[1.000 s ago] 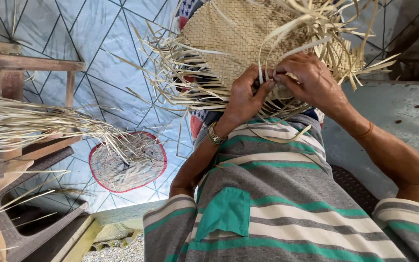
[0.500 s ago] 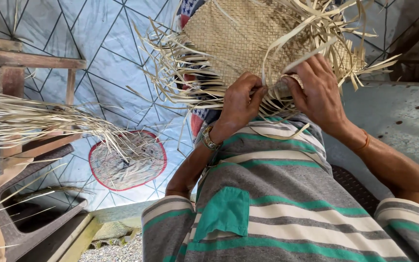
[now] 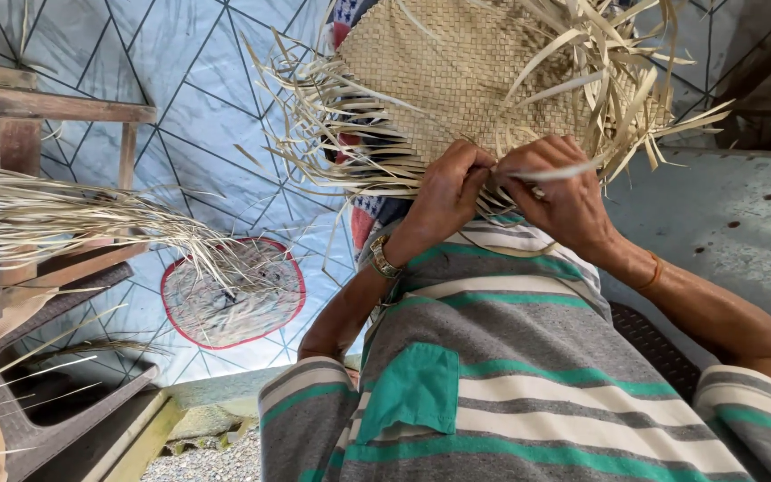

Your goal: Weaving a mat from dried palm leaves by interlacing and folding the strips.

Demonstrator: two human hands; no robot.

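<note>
A half-woven mat of pale dried leaf strips (image 3: 475, 71) lies in front of me, with loose strip ends sticking out around its near edge. My left hand (image 3: 443, 192), a watch on its wrist, pinches strips at that near edge. My right hand (image 3: 559, 192) is right beside it, gripping one long pale strip (image 3: 582, 168) that runs off to the right. Both hands touch the mat's fringe above my grey and green striped shirt (image 3: 510, 375).
A bundle of loose dried strips (image 3: 64, 219) lies on a wooden bench (image 3: 55, 103) at left. A round woven piece with a red rim (image 3: 234, 295) rests on the patterned blue floor sheet (image 3: 198, 107). Grey concrete (image 3: 725, 223) is at right, a dark plastic chair (image 3: 55, 402) lower left.
Both hands have drawn closer together at the mat's near edge, and my right hand now pulls one strip out sideways to the right.
</note>
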